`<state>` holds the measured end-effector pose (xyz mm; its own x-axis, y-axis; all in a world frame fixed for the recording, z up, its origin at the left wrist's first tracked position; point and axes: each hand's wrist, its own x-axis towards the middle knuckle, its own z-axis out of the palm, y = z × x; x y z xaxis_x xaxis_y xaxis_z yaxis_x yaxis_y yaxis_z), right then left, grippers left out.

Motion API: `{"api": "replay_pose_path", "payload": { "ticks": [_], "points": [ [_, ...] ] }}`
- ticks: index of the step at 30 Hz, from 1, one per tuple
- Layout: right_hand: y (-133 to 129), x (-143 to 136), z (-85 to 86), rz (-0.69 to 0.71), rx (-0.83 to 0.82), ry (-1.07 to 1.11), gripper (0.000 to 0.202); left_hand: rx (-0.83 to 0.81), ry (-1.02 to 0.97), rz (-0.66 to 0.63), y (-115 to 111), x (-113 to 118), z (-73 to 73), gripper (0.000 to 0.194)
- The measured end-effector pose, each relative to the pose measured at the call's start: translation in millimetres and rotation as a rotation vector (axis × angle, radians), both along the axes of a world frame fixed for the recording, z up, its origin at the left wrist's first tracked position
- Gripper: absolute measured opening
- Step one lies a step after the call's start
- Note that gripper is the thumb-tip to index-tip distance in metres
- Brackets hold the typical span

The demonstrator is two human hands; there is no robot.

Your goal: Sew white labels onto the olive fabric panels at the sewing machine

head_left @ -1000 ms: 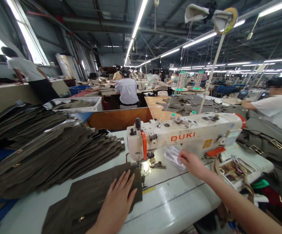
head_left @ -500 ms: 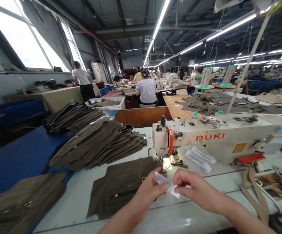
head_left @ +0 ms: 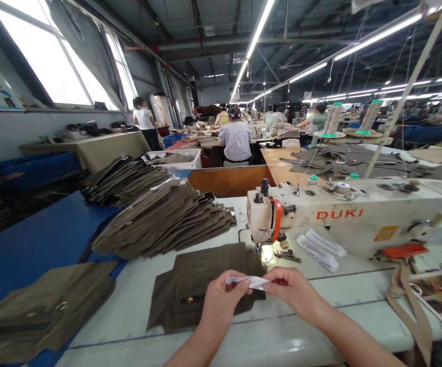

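Between my two hands is a small white strip (head_left: pixel 257 282), possibly folded fabric or paper. My left hand (head_left: pixel 224 295) pinches its left part, and my right hand (head_left: pixel 287 288) pinches its right end. Beneath and behind the strip lies a dark olive fabric piece (head_left: pixel 190 272) with a zipper and a gold-coloured metal pull. The sewing machine (head_left: pixel 339 209), lettered DUKI, stands just beyond my hands, its lamp lighting the needle area. More white strips (head_left: pixel 318 251) lie on the machine bed, right of the needle.
Stacked olive fabric pieces (head_left: pixel 160 219) fan out at the left, with another zippered piece (head_left: pixel 45 311) nearer me. A tray of small parts (head_left: pixel 438 300) and a beige strap (head_left: pixel 408 306) sit at the right. A seated person (head_left: pixel 237 137) works ahead.
My hands have drawn the white strip nearly level, where it was slanted before. It now sits slightly higher over the olive fabric. The whole view has shifted a little to the left.
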<state>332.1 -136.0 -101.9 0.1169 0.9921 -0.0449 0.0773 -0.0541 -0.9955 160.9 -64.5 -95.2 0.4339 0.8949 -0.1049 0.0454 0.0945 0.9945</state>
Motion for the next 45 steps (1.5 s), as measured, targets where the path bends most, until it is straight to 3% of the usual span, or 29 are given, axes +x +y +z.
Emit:
{"api": "replay_pose_path", "payload": {
  "ticks": [6, 8, 10, 13, 15, 17, 26, 35, 42, 45],
  "points": [
    [5.9, -0.6, -11.8, -0.03, -0.105, 0.005, 0.037, 0.128, 0.123, -0.023, 10.0, -17.2, -9.0, 0.04],
    [6.8, -1.4, -15.9, -0.012, -0.128, -0.001, 0.039, 0.346, 0.189, 0.047, 12.2, -23.5, -10.0, 0.036],
    [7.1, -2.4, -18.5, 0.015, -0.151, -0.008, 0.04, 0.687, 0.278, 0.056, 10.2, -27.4, -9.5, 0.033],
    [6.8, -4.0, -18.8, 0.058, -0.181, -0.002, 0.041, 1.166, 0.397, -0.15, 1.7, -26.0, -7.5, 0.041],
    [6.7, -4.8, -17.7, 0.074, -0.187, 0.017, 0.043, 1.327, 0.41, -0.242, -3.1, -21.2, -6.6, 0.036],
    [6.8, -5.4, -16.7, 0.079, -0.187, 0.033, 0.046, 1.406, 0.377, -0.237, -3.9, -15.7, -5.9, 0.025],
    [14.6, -1.9, -19.3, 0.052, -0.189, 0.039, 0.055, 1.591, 0.321, -0.221, 15.9, -9.0, -3.0, 0.025],
    [21.4, -3.0, -23.0, 0.025, -0.145, -0.096, 0.062, 1.624, 0.358, -0.26, 17.9, -5.6, -4.2, 0.029],
    [15.7, 5.6, -10.3, -0.12, 0.003, -0.376, 0.037, 1.527, 0.411, -0.306, 34.5, 5.1, -4.9, 0.027],
    [-1.6, 4.2, -8.0, -0.075, 0.185, -0.666, 0.022, 1.499, 0.433, -0.281, 43.7, 9.6, -12.7, 0.025]
  ]
}}
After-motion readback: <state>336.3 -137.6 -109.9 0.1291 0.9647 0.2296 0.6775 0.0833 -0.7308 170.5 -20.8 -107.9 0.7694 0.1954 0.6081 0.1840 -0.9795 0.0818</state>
